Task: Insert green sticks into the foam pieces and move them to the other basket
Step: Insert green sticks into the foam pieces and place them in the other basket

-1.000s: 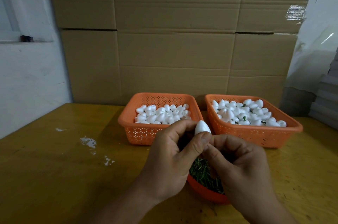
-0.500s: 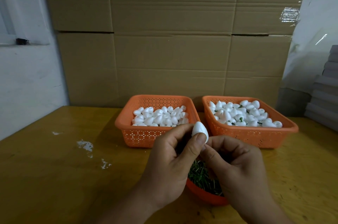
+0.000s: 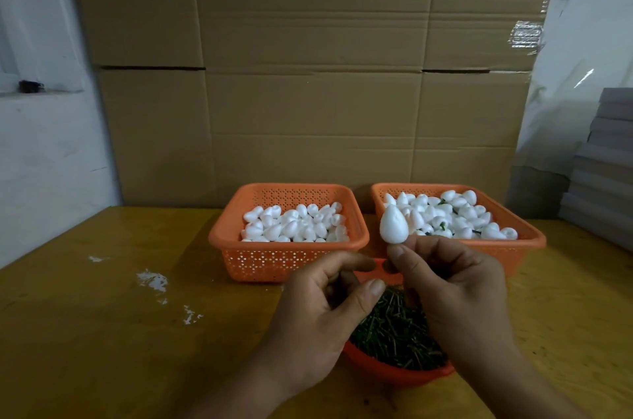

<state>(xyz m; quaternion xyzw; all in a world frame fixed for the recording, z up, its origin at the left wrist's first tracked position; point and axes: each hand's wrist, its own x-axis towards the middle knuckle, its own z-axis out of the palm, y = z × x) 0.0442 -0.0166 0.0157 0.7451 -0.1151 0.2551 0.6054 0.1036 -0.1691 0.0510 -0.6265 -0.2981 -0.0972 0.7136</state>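
A wall of stacked brown cardboard boxes closes the background; before it lies the yellow-brown wooden table, marked with white flecks at left. Two orange perforated plastic baskets stand side by side at the far edge: the left basket holds plain white egg-shaped foam pieces, the right basket foam pieces among which a few green stems show. Nearer the viewer, a round orange plastic bowl contains a heap of short green sticks. Above the bowl — the left hand, fingers loosely curled, thumb and forefinger apart, holding nothing. Beside it, the right hand pinches the blunt lower end of a single white foam piece between thumb and fingertips, pointed end up, in front of the gap between the baskets; any stick in it is hidden.
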